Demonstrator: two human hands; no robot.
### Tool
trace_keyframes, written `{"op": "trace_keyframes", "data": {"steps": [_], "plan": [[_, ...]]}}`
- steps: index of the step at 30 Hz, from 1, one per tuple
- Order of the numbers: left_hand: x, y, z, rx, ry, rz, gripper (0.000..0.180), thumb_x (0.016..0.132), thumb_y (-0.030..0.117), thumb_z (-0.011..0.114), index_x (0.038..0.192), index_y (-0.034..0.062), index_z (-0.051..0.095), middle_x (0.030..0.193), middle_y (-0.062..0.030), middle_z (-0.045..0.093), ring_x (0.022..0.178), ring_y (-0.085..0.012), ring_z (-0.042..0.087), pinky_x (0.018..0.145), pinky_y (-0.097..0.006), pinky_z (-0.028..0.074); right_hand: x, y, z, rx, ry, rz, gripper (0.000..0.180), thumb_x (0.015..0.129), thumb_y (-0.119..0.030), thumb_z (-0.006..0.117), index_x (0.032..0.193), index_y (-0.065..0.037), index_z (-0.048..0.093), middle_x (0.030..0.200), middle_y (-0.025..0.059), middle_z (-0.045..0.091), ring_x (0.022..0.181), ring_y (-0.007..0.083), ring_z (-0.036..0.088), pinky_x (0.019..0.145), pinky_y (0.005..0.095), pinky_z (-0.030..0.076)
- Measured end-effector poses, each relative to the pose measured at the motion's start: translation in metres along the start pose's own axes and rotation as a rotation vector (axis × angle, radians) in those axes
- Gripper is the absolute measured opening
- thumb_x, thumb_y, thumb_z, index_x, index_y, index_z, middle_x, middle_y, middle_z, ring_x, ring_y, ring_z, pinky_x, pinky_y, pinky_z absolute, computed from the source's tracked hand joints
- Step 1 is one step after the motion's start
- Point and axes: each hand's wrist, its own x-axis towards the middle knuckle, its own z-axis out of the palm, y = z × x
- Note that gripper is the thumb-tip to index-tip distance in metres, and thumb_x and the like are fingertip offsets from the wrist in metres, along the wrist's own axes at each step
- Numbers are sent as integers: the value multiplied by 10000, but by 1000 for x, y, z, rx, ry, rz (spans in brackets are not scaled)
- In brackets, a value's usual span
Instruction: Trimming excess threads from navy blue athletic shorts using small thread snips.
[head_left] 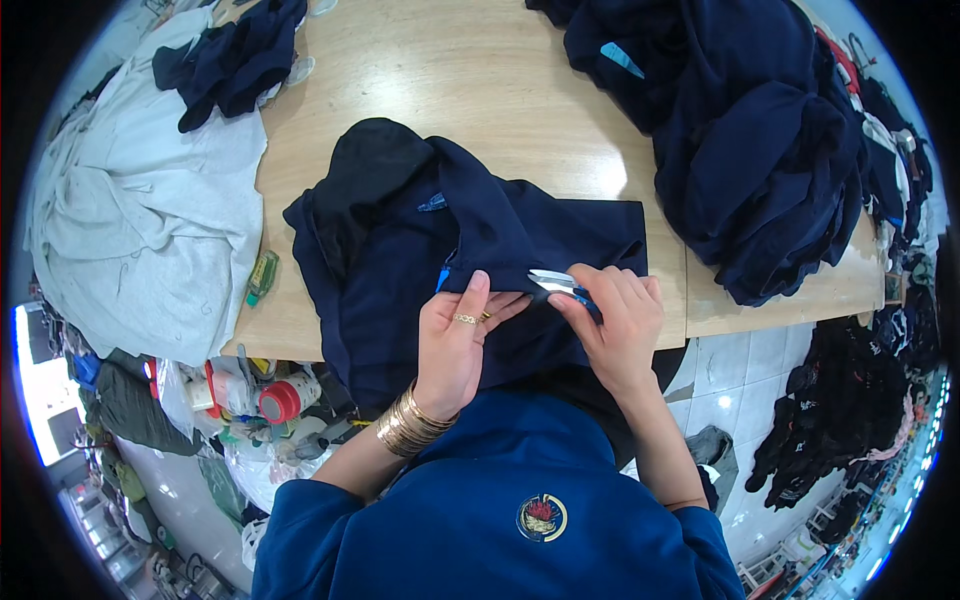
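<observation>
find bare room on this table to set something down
Widest bare patch: the tabletop beyond the navy garment, between the pale grey cloth and the navy pile. A narrower strip separates garment and pile. Crowded: left, under cloth; right, under pile; near middle, garment, left hand and right hand.

Pale wooden table (420,70), glossy white tiled floor (738,358), bright opening (46,385) at left

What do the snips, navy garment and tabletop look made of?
Snips: bright silvery blades, likely steel; blue part, mostly hidden, maybe plastic.
Navy garment: matte, soft-folding cloth; fibre unclear.
Tabletop: pale wood grain, glossy glare spot; varnished wood or laminate.
</observation>
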Motion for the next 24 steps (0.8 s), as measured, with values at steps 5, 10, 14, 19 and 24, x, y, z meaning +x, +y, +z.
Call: {"op": "trace_keyframes", "data": {"steps": [5,10,14,19,24], "plan": [[-1,-1,-2,-12,22,-15,300,963,211,465,963,-39,632,968,-141,663,919,-209,646,889,-380,498,2,-1,5,-23,12,-33,282,758,-350,689,886,-108,622,646,-5,475,583,148,454,584,299,286],[-2,1,0,-7,10,-13,308,965,212,461,950,-41,637,972,-148,665,913,-210,649,889,-383,497,3,-3,5,-26,17,-35,274,756,-347,689,879,-112,624,649,-5,481,584,147,455,582,301,284],[-2,2,-2,-3,-11,-6,308,966,209,458,981,-45,631,990,-151,660,932,-213,643,893,-379,494,4,-2,7,-1,12,-25,281,759,-324,707,903,-98,618,663,2,509,592,156,460,582,291,297],[-1,2,5,27,-5,13,287,958,211,473,1042,-27,610,1018,-136,654,944,-192,629,894,-368,482,3,-1,8,507,-51,412,321,767,-310,712,958,-82,592,743,11,592,595,171,485,607,275,335],[0,2,-5,87,16,84,233,935,149,524,1048,-40,602,984,-108,659,891,-143,624,861,-304,484,21,-10,-4,270,-84,126,343,763,-365,709,927,-85,597,735,4,602,587,159,512,623,282,325]]}}
